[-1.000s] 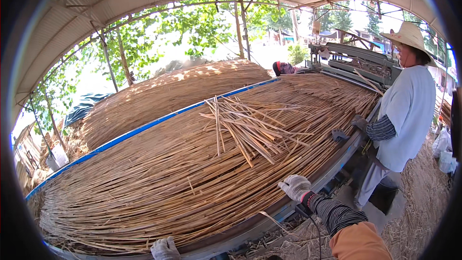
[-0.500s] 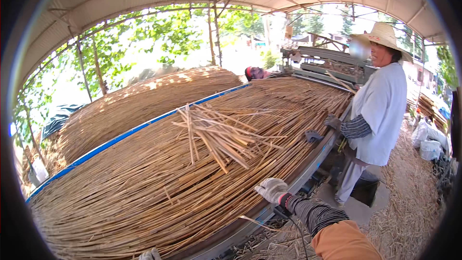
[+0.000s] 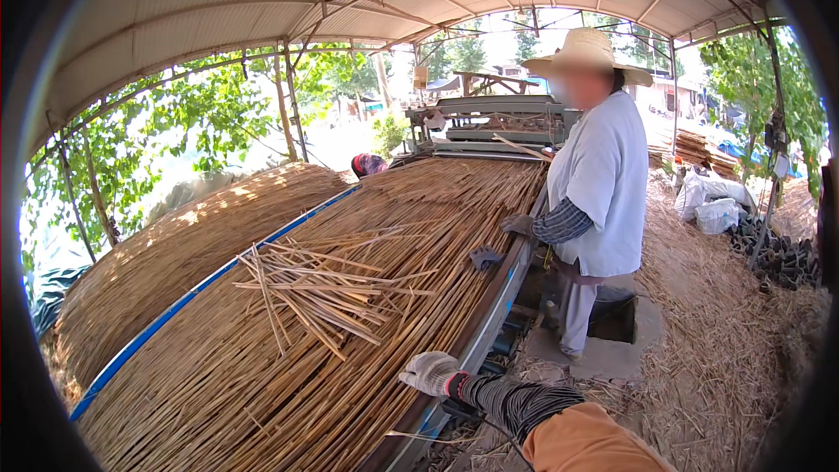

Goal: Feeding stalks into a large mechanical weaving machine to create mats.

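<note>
My right hand (image 3: 428, 373), in a pale knitted work glove with a red-and-black cuff, lies at the near edge of a wide bed of brown reeds (image 3: 323, 393). Its fingers stretch over the stalks beside the metal rail (image 3: 476, 345) and seem to grip nothing. My left hand is out of view. Farther along the bed, a loose pile of pale cut stalks (image 3: 328, 293) lies crosswise on top. A dark cord (image 3: 507, 439) hangs below my right wrist.
A co-worker (image 3: 603, 183) in a straw hat stands right of the rail, a gloved hand (image 3: 518, 225) at it. A dark glove-like thing (image 3: 486, 258) lies on the reeds. A machine (image 3: 489, 114) stands at the far end. A blue edge strip (image 3: 201, 288) borders another reed heap (image 3: 192, 245).
The view has swung to the right, so the bed, pile and co-worker appear farther left. My left glove, partly visible at the lower edge before, has left the picture. My right hand stays by the rail.
</note>
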### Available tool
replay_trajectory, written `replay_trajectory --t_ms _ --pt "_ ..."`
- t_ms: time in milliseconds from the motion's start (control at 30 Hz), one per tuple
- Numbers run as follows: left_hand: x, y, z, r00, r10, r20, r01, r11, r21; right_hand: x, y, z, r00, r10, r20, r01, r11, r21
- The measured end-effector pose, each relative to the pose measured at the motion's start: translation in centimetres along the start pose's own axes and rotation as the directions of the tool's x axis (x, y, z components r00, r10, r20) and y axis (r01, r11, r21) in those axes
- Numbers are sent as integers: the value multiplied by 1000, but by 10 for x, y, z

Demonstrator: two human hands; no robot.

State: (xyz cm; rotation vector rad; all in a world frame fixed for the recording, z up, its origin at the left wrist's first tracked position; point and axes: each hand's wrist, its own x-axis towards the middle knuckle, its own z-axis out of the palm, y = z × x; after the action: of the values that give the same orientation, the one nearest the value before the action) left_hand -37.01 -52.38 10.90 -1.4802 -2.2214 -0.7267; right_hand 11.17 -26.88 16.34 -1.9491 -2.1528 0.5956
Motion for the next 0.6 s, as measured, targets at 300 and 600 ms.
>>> replay_trajectory --t_ms 300,600 --pt "0 -4 5 1000 11 -19 -10 999 46 9 12 17 984 -86 -155 86 996 -8" --pt "1 4 -5 1000 -27 11 26 999 27 13 16 22 981 -101 -165 100 995 -15"
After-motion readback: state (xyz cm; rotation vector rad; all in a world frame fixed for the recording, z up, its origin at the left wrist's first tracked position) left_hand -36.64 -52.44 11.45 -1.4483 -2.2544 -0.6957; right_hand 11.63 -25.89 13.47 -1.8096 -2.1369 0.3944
